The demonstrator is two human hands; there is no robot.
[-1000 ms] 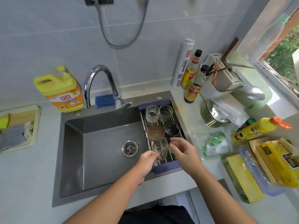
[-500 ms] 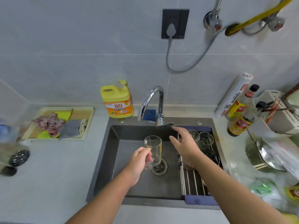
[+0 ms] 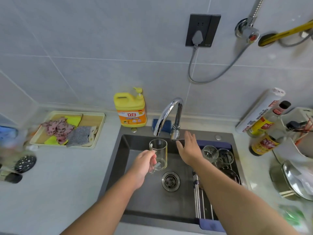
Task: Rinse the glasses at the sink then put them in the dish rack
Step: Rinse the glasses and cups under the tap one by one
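My left hand (image 3: 144,164) grips a clear glass mug (image 3: 158,154) by its handle, upright over the dark sink (image 3: 140,206), just below the chrome tap (image 3: 166,114) spout. No water is visibly running. My right hand (image 3: 188,149) lies flat with straight fingers on the tap's lever (image 3: 178,140). Along the sink's right side sits the dish rack (image 3: 203,209) with steel rods and blue ends. Several glasses (image 3: 210,152) stand in its far part, partly hidden by my right forearm.
A yellow detergent jug (image 3: 130,109) stands behind the sink at the wall. A tray of cloths and sponges (image 3: 67,129) lies on the left counter. Sauce bottles (image 3: 264,141), a roll and a steel pot (image 3: 291,180) crowd the right counter. The drain (image 3: 170,181) is open.
My left hand lifted the glass mug out of the rack and carried it left under the spout. My right hand left the rack and reached the tap lever.
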